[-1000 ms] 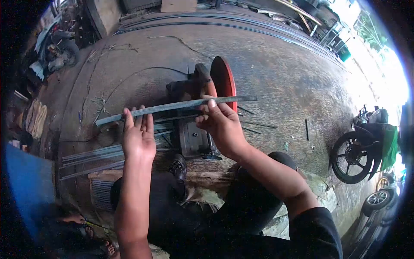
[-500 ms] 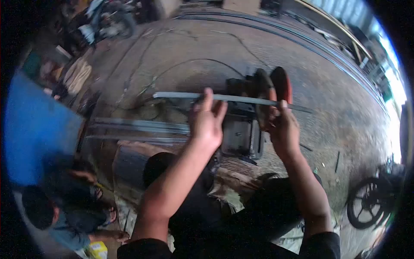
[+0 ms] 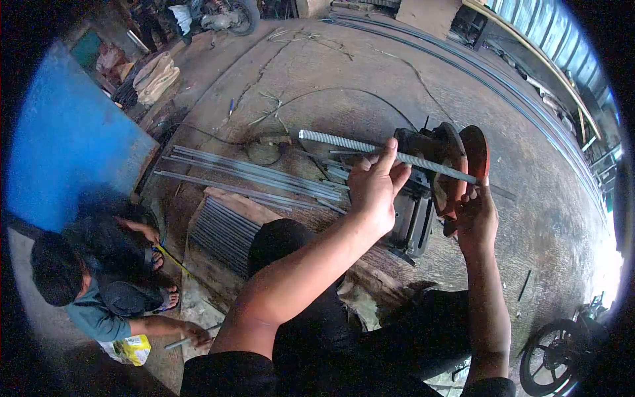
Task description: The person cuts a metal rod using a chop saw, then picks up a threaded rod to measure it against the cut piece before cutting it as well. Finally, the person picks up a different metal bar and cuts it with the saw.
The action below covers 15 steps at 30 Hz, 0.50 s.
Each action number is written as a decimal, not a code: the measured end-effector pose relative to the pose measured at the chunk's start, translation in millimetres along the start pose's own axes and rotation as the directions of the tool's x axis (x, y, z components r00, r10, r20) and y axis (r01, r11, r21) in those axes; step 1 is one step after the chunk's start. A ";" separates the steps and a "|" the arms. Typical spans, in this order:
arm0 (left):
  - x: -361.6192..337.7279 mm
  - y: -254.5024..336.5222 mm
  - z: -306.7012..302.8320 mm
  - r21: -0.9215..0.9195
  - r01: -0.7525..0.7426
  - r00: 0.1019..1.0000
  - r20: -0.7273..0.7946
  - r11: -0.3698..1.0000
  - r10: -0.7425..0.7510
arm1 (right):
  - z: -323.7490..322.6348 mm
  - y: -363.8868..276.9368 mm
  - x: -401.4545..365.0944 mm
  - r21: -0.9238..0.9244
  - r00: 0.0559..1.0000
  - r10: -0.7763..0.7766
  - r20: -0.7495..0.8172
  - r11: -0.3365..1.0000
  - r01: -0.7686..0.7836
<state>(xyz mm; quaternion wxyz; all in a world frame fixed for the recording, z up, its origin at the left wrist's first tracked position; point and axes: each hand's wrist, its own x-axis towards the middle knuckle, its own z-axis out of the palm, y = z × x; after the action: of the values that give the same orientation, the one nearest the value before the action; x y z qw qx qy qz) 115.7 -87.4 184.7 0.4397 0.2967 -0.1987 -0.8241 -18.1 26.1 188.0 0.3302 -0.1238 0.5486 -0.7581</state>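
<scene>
A grey threaded rod [image 3: 332, 140] is held slantwise in front of me, its left end higher in the picture. My left hand [image 3: 374, 192] closes around its middle, thumb extended along the near side. At the rod's right end, my right hand [image 3: 479, 221] grips with thumb and curled fingers. Just behind that hand stands a cut-off saw with a red disc guard [image 3: 475, 149]; its metal base [image 3: 423, 225] sits on the floor between my hands. The rod overlaps the saw in this view.
Grey rods [image 3: 245, 173] lie left of the saw, and a row of dark rods [image 3: 223, 228] nearer me. A person [image 3: 99, 284] squats at lower left beside a yellow tape measure [image 3: 173, 260]. A cable [image 3: 331, 90] crosses the floor; a motorcycle wheel [image 3: 552, 357] stands at right.
My view has shifted, so the floor items appear elsewhere. Both hands still hold the rod, which now slopes more steeply down to the right.
</scene>
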 end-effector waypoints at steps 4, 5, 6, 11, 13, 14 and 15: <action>-1.9 0.6 2.0 -0.012 -0.003 1.000 -0.025 1.000 0.003 | -14.0 12.0 14.7 0.167 0.999 0.025 0.037 0.986 -0.031; -1.6 0.4 2.1 -0.012 -0.004 1.000 -0.027 1.000 0.004 | -16.8 14.8 16.7 0.207 0.998 0.023 0.051 0.978 -0.033; -1.1 0.3 2.2 -0.020 -0.003 0.999 -0.042 1.000 0.002 | -14.4 13.1 14.2 0.206 0.998 0.024 0.052 0.978 -0.035; -0.8 -1.3 -0.7 -0.021 0.003 1.000 -0.027 1.000 -0.003 | -12.0 8.3 9.7 0.277 0.983 0.090 0.161 0.951 -0.133; -1.5 -2.4 -0.9 -0.032 0.011 1.000 -0.023 0.999 -0.012 | -22.2 16.8 20.8 0.221 0.981 0.094 0.170 0.966 -0.131; -0.5 -3.4 -1.8 -0.033 0.011 1.000 -0.024 0.999 -0.011 | -25.0 19.6 24.2 0.165 0.979 0.098 0.177 0.978 -0.127; 0.9 -4.2 -3.1 -0.045 0.011 1.000 -0.001 0.999 -0.011 | -23.7 18.6 23.2 0.164 0.979 0.098 0.177 0.978 -0.127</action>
<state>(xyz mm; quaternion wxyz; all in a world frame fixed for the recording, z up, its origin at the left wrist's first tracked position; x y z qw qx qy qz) 114.9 -86.1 179.7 0.4418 0.2884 -0.1780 -0.8306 -41.8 25.8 158.2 0.4274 -0.1266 0.4565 -0.7700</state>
